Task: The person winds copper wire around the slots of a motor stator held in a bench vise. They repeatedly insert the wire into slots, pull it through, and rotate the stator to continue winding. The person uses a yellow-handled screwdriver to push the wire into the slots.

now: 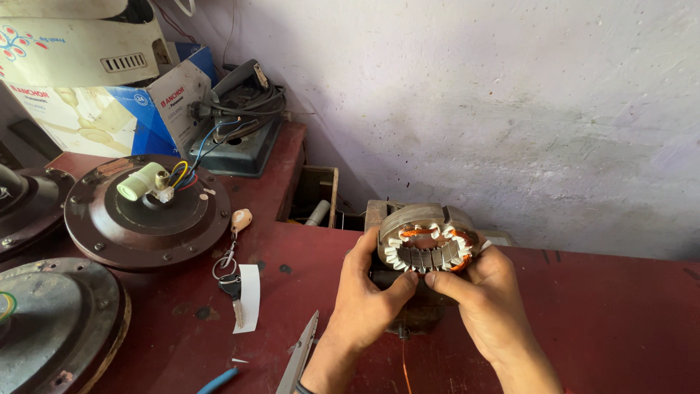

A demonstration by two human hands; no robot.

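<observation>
A round metal stator ring (423, 217) with copper windings and white paper slot liners is held up over the red table (620, 321). My left hand (368, 292) grips its left side, thumb pressed against the lower white liners. My right hand (488, 299) grips its right side, with the thumb reaching along the bottom of the ring. A thin copper wire (403, 365) hangs down below the hands. Behind the ring a dark metal block is partly hidden.
A brown fan motor housing (146, 219) with a white cap and coloured wires lies at left, with others (58, 328) near it. Keys (233, 273), a white paper strip (249, 295), scissors (300, 357), cardboard boxes (109, 109) and a wooden box (315, 197) are around.
</observation>
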